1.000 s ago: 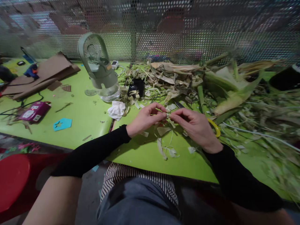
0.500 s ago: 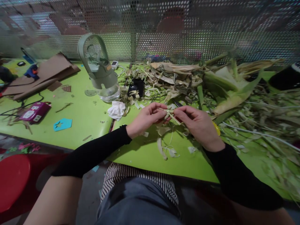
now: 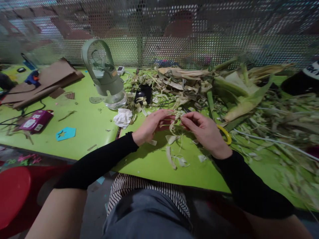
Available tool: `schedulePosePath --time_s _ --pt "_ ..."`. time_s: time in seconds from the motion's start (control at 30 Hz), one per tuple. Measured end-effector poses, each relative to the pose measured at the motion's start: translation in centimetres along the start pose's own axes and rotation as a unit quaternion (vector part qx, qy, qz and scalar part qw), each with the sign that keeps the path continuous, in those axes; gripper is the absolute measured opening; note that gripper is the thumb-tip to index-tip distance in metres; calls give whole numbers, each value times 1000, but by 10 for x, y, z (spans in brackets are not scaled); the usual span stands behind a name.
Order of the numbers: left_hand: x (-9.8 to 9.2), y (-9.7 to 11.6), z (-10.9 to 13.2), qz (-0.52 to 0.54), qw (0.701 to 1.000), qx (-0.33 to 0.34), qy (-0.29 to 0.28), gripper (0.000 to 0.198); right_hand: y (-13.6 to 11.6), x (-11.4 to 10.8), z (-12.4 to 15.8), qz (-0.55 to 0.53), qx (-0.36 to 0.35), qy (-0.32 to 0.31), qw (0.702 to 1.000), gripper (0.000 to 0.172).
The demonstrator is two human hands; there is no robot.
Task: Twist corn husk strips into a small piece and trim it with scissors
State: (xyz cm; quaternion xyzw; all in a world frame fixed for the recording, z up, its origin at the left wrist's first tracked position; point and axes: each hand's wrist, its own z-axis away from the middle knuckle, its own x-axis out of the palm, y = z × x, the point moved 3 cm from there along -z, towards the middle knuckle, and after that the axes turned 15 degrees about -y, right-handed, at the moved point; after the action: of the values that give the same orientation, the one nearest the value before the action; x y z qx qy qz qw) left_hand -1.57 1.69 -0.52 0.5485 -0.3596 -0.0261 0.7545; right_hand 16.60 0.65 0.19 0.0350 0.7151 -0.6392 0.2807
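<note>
Over the green table [image 3: 139, 162], a small knotted piece of pale corn husk strips [image 3: 177, 115] is between my hands. My right hand [image 3: 205, 132] pinches its right side between thumb and fingertips. My left hand [image 3: 151, 125] is open at the other side, its fingers stretched out behind loose strip ends that cross them. Whether those fingers touch the knot is hard to see. Yellow-handled scissors [image 3: 226, 134] lie by my right wrist, their blades partly hidden. Husk scraps [image 3: 171, 158] are scattered on the table below my hands.
Behind my hands spreads a heap of dry husks [image 3: 184, 81], with green corn husks [image 3: 239, 96] to the right. A green-lidded water bottle [image 3: 104, 79], crumpled tissue [image 3: 123, 118] and purple power strip [image 3: 37, 121] stand or lie leftward. A white cable [image 3: 274, 141] crosses the right side.
My left fingers have loosened from their pinch and stretched out. The husk piece has turned, its ends now pointing left and down. My right hand keeps its pinch, and more of the scissors' handle shows.
</note>
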Motion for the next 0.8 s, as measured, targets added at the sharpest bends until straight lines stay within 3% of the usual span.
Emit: schedulePosePath --time_s 0.1,0.3,0.47,0.8 --pt "-3 0 -1 39 999 -30 1 32 0 -2 1 14 -10 -1 1000 33" --pt "-3 0 -1 47 997 -39 -43 6 -6 -1 1 13 -25 -11 1000 36" --pt "3 -1 1 49 995 -55 -60 7 -12 2 3 4 -27 -14 1000 41" --pt "-6 -6 -2 64 994 -50 -79 19 -16 5 8 38 -29 3 999 29"
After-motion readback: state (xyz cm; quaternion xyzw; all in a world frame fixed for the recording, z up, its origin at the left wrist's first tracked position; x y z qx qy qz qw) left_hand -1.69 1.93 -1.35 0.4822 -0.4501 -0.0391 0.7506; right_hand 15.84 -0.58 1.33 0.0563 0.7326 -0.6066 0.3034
